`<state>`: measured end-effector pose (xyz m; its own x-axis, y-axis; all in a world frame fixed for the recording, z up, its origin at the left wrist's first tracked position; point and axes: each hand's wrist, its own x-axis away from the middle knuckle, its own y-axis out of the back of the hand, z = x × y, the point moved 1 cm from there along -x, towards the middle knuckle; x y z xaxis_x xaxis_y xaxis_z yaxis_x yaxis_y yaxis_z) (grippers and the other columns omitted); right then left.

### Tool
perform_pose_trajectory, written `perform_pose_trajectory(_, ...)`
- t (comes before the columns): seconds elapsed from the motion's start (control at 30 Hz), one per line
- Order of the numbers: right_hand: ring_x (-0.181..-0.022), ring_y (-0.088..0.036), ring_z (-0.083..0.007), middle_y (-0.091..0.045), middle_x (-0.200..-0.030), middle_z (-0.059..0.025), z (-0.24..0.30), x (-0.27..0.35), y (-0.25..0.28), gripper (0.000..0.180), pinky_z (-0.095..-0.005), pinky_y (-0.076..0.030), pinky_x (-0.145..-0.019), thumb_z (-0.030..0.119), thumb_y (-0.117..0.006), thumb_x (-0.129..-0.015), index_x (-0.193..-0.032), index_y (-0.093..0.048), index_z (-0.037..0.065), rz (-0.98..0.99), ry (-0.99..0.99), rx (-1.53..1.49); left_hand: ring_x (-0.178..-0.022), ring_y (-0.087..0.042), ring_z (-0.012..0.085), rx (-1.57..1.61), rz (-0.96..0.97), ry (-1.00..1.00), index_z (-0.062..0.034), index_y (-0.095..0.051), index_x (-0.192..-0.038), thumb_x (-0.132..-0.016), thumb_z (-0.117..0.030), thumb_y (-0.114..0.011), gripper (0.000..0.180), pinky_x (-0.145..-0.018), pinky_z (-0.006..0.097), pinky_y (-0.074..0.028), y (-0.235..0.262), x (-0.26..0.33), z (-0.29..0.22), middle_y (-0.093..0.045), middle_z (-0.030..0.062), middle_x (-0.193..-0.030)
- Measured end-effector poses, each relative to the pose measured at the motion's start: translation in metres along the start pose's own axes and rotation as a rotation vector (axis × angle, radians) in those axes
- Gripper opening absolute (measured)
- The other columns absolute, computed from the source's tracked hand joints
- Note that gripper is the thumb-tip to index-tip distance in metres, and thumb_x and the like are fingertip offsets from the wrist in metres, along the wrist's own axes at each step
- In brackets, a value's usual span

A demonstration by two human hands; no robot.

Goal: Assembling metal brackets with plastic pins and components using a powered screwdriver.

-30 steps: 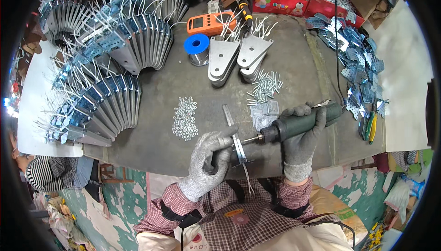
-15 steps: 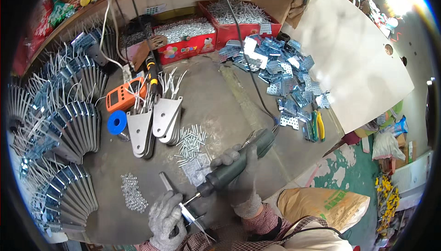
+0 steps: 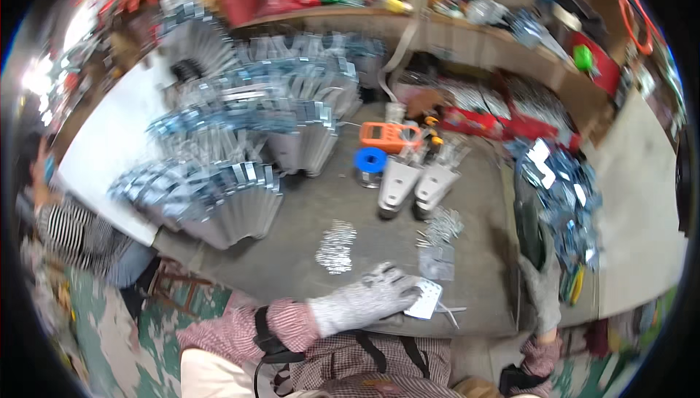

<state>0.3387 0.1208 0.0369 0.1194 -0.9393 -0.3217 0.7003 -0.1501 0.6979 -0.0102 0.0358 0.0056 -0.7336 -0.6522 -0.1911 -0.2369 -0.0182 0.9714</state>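
Observation:
My left hand (image 3: 375, 296), in a grey knit glove, is closed on the edge of a small shiny perforated metal bracket (image 3: 424, 300) near the table's front edge. Pale wires (image 3: 453, 315) stick out on its right side. Over to the right, my gloved right hand (image 3: 543, 292) grips a dark green electric screwdriver (image 3: 534, 234), whose body stands beside the heap of metal brackets (image 3: 561, 190). Motion blur softens the fingers, and the tool's tip cannot be made out. Beyond my left hand lie a pile of small nuts (image 3: 337, 247) and a pile of screws (image 3: 442, 227).
Fanned stacks of flat metal parts with wires (image 3: 251, 208) fill the left side. A blue solder spool (image 3: 370, 161), an orange meter (image 3: 390, 135) and grey metal plates (image 3: 399, 185) occupy the middle. Red boxes of screws (image 3: 474, 122) stand behind. Yellow-handled pliers (image 3: 576, 285) lie right.
My view has swung left. The screwdriver has moved away from the bracket toward the right-hand heap, still in my right hand. My left hand keeps the bracket, which now shows its perforated face.

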Motion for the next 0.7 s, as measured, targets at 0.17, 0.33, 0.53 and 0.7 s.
perform_pose_trajectory(0.17,-0.117,-0.055,-0.0446,-0.056,-0.129,-0.0250,-0.033,0.000,-0.010,0.061,-0.0472,-0.044,-0.104,0.017,-0.069,-0.091,-0.147,-0.048,0.006,0.068,0.064,0.600,-0.120,-0.056,0.0409,0.270,0.146,0.307,-0.0088,-0.053,-0.137,-0.088,-0.030,-0.072,0.057,-0.103,0.049,-0.047,0.017,0.021,-0.008,-0.053,0.0205,-0.136)
perform_pose_trajectory(0.33,-0.110,-0.060,-0.0447,-0.062,-0.118,-0.0281,-0.089,-0.022,0.040,0.040,-0.0493,-0.049,-0.096,0.021,-0.064,-0.096,-0.129,-0.060,0.000,-0.099,0.072,0.684,-0.110,-0.061,0.0383,0.139,-0.247,0.902,-0.0067,-0.055,-0.133,-0.089,-0.033,-0.071,0.054,-0.093,0.050,-0.052,0.057,0.073,0.012,-0.060,0.0205,-0.119)
perform_pose_trajectory(0.53,-0.098,-0.066,-0.0496,-0.067,-0.105,-0.0336,-0.139,-0.075,0.032,0.053,-0.0537,-0.053,-0.084,0.021,-0.066,-0.092,-0.131,-0.047,-0.008,0.000,-0.192,0.627,-0.105,-0.062,0.0365,-0.246,-0.031,1.324,-0.0075,-0.059,-0.126,-0.088,-0.037,-0.072,0.050,-0.087,0.051,-0.053,0.047,0.089,0.071,-0.059,0.0191,-0.115)
perform_pose_trajectory(0.7,-0.096,-0.067,-0.0490,-0.067,-0.101,-0.0340,-0.112,-0.091,0.034,0.048,-0.0542,-0.054,-0.085,0.013,-0.063,-0.087,-0.128,-0.049,-0.008,0.067,-0.202,0.618,-0.106,-0.061,0.0323,-0.388,-0.359,0.790,-0.0088,-0.063,-0.115,-0.090,-0.030,-0.068,0.033,-0.091,0.046,-0.051,0.070,0.020,0.059,-0.059,0.0127,-0.110)
